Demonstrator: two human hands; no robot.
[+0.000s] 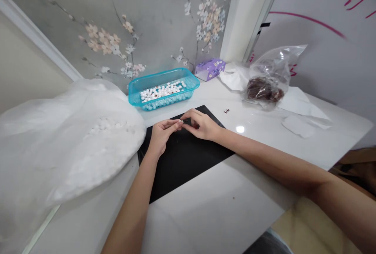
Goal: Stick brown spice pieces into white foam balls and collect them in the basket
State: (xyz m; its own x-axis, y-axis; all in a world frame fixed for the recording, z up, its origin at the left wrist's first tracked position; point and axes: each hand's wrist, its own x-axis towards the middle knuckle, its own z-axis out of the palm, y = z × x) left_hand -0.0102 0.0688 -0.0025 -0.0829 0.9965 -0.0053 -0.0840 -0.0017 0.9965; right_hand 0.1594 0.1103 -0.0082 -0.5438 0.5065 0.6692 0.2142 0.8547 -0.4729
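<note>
Above the black mat [179, 167], my hands meet fingertip to fingertip. My left hand [163, 134] pinches a small white round piece [181, 121] between thumb and forefinger. My right hand [202, 125] is closed in a pinch right beside that piece; what its fingertips hold is too small to make out. A blue plastic basket [135, 99] behind the hands contains many such white pieces [163, 90], a few with brown bits among them. One small brown branched piece [226, 111] lies on the white table, just right of the mat.
A large translucent bag of white pieces [96, 140] fills the left side. At the back right are a purple tissue pack [210, 69], a clear bag of brown pieces [261, 89] and some white paper [299, 125]. A patterned wall panel [158, 30] stands behind the table.
</note>
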